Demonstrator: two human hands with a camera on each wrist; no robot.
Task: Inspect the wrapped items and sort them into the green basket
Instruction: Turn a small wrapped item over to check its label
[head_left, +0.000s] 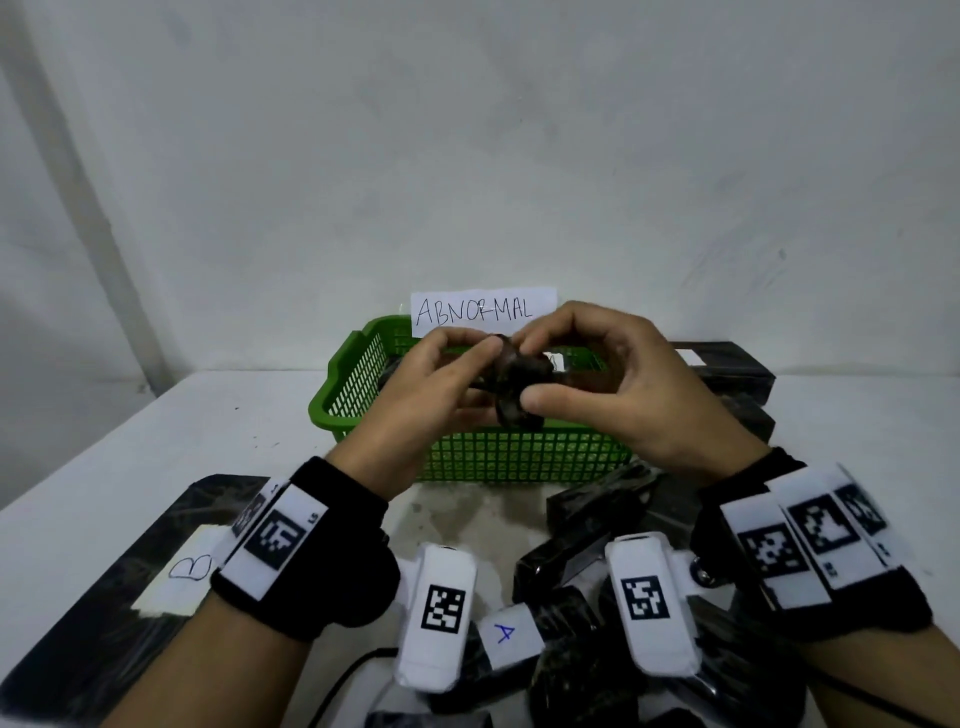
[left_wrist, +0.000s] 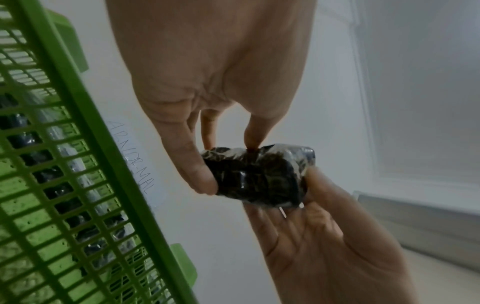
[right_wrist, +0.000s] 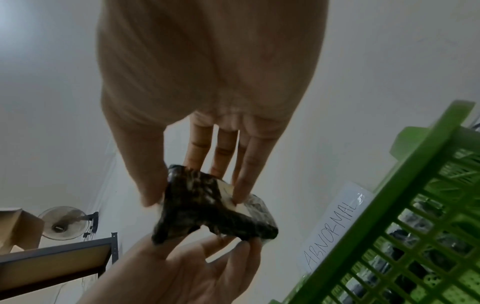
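Wrapped item (head_left: 519, 382), a small dark block sealed in glossy clear film, is held up between both hands directly above the green plastic lattice basket (head_left: 524, 454) on the white counter (head_left: 208, 415). The left hand (head_left: 415, 410) pinches one end, its thumb and curled fingers (left_wrist: 200, 170) clamped on the film; the right hand (head_left: 618, 384) grips the other end, thumb below and fingers (right_wrist: 244, 185) pressing on top. In the right wrist view a pale patch shows on the item's upper face under the right fingertips, and the wrapping looks crumpled and uneven along its lower edge.

A white paper sign reading "ABNORMAL" (head_left: 483, 312) stands at the basket's far rim, against the pale wall (head_left: 467, 130). Dark wrapped pieces lie inside the basket, visible through its mesh in the wrist views. More dark film-wrapped blocks (head_left: 597, 506) are heaped on the counter just in front of the basket on the right side, one bearing a white label marked "A" (head_left: 506, 634). To the left lies a flat dark tray or sheet with a white label marked "B" (head_left: 189, 566). Both wrists wear black bands carrying white tags printed with black square codes (head_left: 280, 535).
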